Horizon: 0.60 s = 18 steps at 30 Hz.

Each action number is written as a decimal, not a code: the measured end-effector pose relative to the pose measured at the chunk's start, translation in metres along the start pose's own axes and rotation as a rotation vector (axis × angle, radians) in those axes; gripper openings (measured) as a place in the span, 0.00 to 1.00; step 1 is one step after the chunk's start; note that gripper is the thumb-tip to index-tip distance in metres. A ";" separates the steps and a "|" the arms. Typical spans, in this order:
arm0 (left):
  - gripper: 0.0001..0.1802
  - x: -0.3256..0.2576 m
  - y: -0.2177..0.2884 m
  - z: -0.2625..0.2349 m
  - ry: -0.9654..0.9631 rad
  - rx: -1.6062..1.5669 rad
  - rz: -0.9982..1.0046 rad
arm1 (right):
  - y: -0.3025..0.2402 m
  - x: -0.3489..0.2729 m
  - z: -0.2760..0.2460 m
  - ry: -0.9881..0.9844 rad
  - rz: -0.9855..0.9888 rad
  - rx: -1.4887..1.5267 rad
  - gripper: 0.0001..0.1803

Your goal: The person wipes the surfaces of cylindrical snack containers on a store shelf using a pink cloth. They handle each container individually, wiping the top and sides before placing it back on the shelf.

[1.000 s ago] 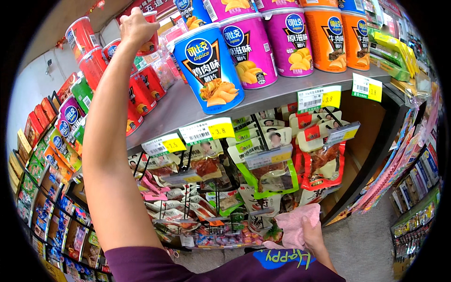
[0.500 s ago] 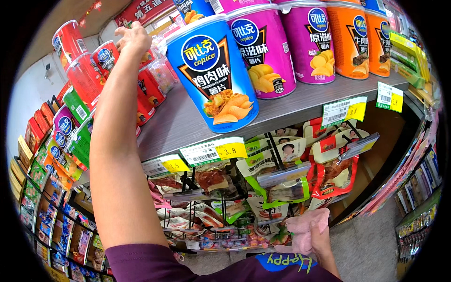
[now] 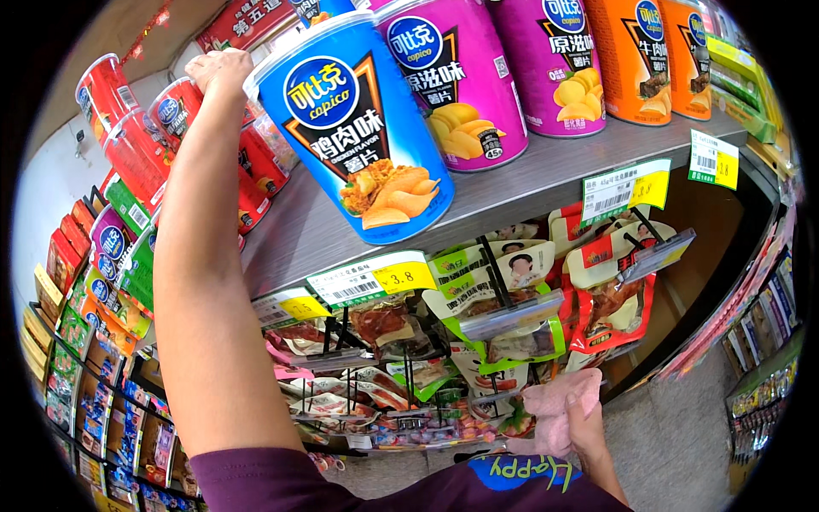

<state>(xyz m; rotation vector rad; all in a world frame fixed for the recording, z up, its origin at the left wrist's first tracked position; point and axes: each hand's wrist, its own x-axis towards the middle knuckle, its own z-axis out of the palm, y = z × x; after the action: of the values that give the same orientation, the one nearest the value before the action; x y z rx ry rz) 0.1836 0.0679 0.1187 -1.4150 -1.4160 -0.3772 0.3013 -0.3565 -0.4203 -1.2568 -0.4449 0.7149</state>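
Observation:
My left hand (image 3: 220,70) reaches far up the shelf on the left, fingers curled down at the lid of a red chip canister (image 3: 177,109). My forearm hides part of that canister. Low on the right, my right hand (image 3: 587,431) grips a bunched pink cloth (image 3: 550,410). Two more red canisters, one stacked on the other, tilt in view left of my left hand; the lower red canister (image 3: 136,154) stands near green ones. A large blue chip canister (image 3: 354,136) stands at the shelf's front edge, right of my left forearm.
Purple canisters (image 3: 456,94) and orange canisters (image 3: 631,68) line the grey shelf (image 3: 512,171). Price tags (image 3: 367,280) stick out along its edge. Below hang bagged snacks (image 3: 610,299) on hooks. Another stocked rack (image 3: 102,401) curves along the left.
My left hand has lowered onto the red canister's lid, its fingers drawing together. The view has shifted, so the shelf goods sit further left. My right hand keeps the pink cloth.

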 end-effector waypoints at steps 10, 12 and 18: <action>0.21 -0.020 -0.002 -0.007 0.003 0.099 0.203 | 0.006 0.002 0.001 -0.029 -0.012 0.067 0.20; 0.23 -0.022 -0.004 -0.011 -0.064 0.099 0.211 | 0.005 0.002 0.001 -0.056 -0.011 0.065 0.20; 0.24 -0.035 -0.006 -0.016 -0.015 0.096 0.231 | 0.002 0.003 0.004 -0.064 -0.015 0.078 0.20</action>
<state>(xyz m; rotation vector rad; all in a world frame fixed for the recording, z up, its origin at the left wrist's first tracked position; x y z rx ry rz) 0.1764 0.0346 0.0996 -1.4857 -1.2484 -0.1489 0.3009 -0.3514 -0.4214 -1.1586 -0.4744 0.7544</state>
